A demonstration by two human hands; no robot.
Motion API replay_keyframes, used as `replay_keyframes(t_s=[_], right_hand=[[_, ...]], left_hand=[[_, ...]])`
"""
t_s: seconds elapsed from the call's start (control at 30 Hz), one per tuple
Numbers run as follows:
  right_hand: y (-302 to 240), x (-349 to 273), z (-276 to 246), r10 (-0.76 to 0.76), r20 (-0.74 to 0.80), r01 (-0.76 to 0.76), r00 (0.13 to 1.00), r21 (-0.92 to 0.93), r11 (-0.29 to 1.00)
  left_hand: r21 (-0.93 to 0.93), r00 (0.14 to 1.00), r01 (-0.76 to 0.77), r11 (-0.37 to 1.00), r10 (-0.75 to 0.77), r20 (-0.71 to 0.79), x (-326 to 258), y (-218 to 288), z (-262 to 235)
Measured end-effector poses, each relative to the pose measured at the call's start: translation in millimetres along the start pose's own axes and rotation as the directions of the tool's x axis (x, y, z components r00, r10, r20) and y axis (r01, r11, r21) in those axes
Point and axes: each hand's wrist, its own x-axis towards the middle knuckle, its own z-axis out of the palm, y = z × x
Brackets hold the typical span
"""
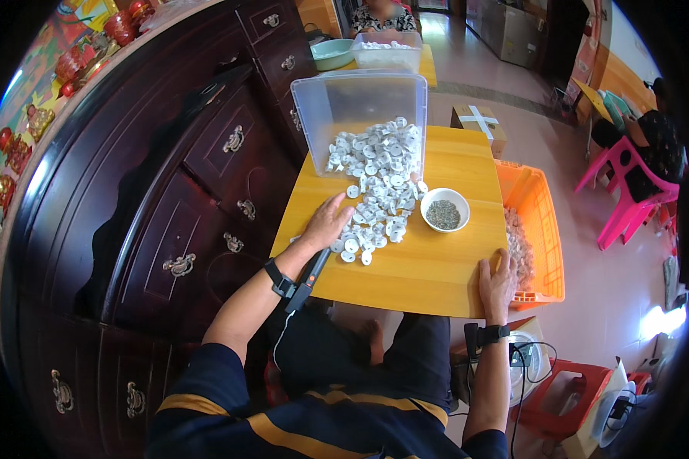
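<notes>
White round plastic parts [375, 218] spill in a heap over the yellow wooden table [436, 279] from a clear plastic bin [360, 99] that lies tipped on its side. Beside the heap's left edge rests my left hand [329, 223], fingers stretched out, holding nothing. A black electric screwdriver [309, 280] with a white cord lies by my left wrist at the table's edge. My right hand [498, 284] lies over the table's right edge with its fingers apart and nothing held. Between the heap and that side stands a white bowl [462, 199] of small metal screws [442, 215].
Dark wooden cabinets [153, 229] border the left. An orange crate [547, 245] of pale pieces stands right of the table, with a cardboard box [488, 136] beyond. Red stool [566, 398] and cables sit lower right. Two people work farther off, one near a pink chair [628, 183].
</notes>
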Motion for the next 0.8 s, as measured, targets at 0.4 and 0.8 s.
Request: replay_keyframes(t_s=[0.4,0.8], right_hand=[[4,-1,4,-0.061,-0.037,0.059,0.997,-0.066,0.996],[7,1,4,-0.04,-0.01,0.039,0.999,-0.081,0.996]], left_hand=[[0.026,0.975,0.074,0.997,-0.067,-0.212,-74,-62,-14],[-0.011,0.988,-0.143,0.99,0.143,0.058,-36,-40,3]])
